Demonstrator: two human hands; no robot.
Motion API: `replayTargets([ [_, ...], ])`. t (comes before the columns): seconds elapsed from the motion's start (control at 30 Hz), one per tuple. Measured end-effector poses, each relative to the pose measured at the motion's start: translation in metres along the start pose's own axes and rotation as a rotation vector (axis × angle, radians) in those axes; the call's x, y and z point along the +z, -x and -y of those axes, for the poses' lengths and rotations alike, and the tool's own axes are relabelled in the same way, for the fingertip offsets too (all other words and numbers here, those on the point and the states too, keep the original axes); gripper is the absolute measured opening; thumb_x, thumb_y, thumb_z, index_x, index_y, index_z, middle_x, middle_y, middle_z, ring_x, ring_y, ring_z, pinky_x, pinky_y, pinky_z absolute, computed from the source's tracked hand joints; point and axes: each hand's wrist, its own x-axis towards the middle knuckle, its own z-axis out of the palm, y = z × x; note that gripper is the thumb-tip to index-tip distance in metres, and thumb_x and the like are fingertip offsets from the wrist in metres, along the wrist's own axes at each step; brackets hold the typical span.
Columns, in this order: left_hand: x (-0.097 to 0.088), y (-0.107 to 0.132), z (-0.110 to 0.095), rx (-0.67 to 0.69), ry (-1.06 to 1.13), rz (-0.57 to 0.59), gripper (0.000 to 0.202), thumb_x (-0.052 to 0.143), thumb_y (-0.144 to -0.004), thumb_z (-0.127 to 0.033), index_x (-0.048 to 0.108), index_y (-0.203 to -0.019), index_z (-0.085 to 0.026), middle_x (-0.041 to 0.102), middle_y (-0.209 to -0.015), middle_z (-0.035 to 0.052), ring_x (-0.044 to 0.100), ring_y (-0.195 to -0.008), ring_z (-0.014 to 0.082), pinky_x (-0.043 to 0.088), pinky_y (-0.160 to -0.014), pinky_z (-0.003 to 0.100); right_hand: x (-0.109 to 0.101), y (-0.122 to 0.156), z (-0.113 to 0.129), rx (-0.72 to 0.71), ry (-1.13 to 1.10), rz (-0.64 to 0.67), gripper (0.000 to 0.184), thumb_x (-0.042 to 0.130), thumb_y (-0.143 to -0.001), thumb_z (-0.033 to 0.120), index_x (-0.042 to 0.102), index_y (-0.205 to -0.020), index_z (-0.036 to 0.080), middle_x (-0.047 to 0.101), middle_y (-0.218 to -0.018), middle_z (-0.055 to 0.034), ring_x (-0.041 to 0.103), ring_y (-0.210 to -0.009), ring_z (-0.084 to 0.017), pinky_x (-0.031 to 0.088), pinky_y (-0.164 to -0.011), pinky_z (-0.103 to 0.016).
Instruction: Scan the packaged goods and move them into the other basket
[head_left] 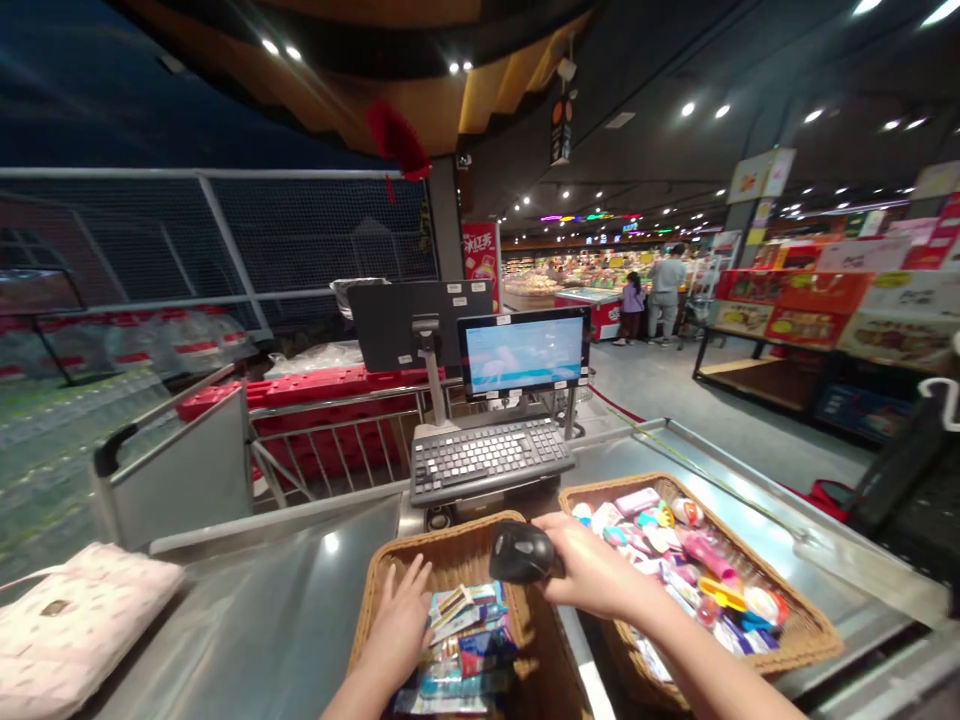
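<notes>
A black scanner (521,553) is held in the right hand (577,565), with the fingers closed around it. It is held up above the inner edge of the left basket (465,555), in front of the keyboard (487,455). The left hand (397,625) is held flat and open, with its fingers spread, over the left side of that same basket. Whether the small packets (472,650) are touched by its thumb cannot be told. The two hands are kept apart.

The packets are piled in the left basket, and blue, white and red can be seen on them. Just beside it, on the right, another basket (810,652) is filled with small toys and packs (701,560) in pink, yellow, white and purple. Both baskets are set at the shiny metal counter (262,600). A pale pink bag (82,625) is laid on the counter at the far left. Behind the keyboard, a lit screen (525,353) is faced this way, and only the back of a dark screen (405,320) is shown beside it. Farther off, two people (664,295) can be seen near the shop shelves.
</notes>
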Motion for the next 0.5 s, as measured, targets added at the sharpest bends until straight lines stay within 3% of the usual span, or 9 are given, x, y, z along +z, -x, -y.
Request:
replayTargets([
  [0.13,-0.018,-0.015,-0.018,0.052,0.068,-0.061,0.018,0.061,-0.076,-0.027,0.067,-0.093,-0.022,0.048,-0.145,0.0117,0.030,-0.142,0.0313,0.015,-0.114,0.062,-0.018,0.017,-0.012,0.036,-0.023,-0.025,0.029,0.058,-0.064,0.007,0.065,-0.089,0.019,0.067,-0.090,-0.0036,0.060,-0.087,-0.021,0.044,-0.077,-0.029],
  [0.23,-0.036,-0.037,-0.044,0.148,0.148,-0.149,0.025,0.058,-0.083,-0.035,0.065,-0.104,-0.024,0.048,-0.145,0.0115,0.033,-0.140,0.0312,0.020,-0.112,0.064,-0.037,0.031,-0.025,0.071,-0.005,-0.089,0.028,0.056,-0.064,0.007,0.063,-0.088,0.019,0.066,-0.088,-0.0023,0.059,-0.084,-0.020,0.044,-0.075,-0.028],
  [0.37,-0.054,-0.073,-0.097,0.305,0.215,-0.237,0.036,0.059,-0.084,-0.034,0.058,-0.119,-0.026,0.045,-0.147,0.0107,0.034,-0.139,0.0312,0.023,-0.112,0.065,-0.069,0.054,-0.043,0.098,0.000,-0.189,0.032,0.056,-0.065,0.007,0.063,-0.094,0.020,0.066,-0.092,-0.0022,0.061,-0.086,-0.021,0.046,-0.077,-0.029],
  [0.5,-0.063,-0.107,-0.160,0.480,0.263,-0.237,0.047,0.064,-0.081,-0.033,0.053,-0.126,-0.026,0.042,-0.148,0.0120,0.032,-0.140,0.0332,0.023,-0.111,0.067,-0.100,0.078,-0.061,0.153,0.027,-0.267,0.028,0.058,-0.067,0.008,0.065,-0.090,0.021,0.067,-0.096,-0.0037,0.062,-0.091,-0.023,0.048,-0.079,-0.031],
])
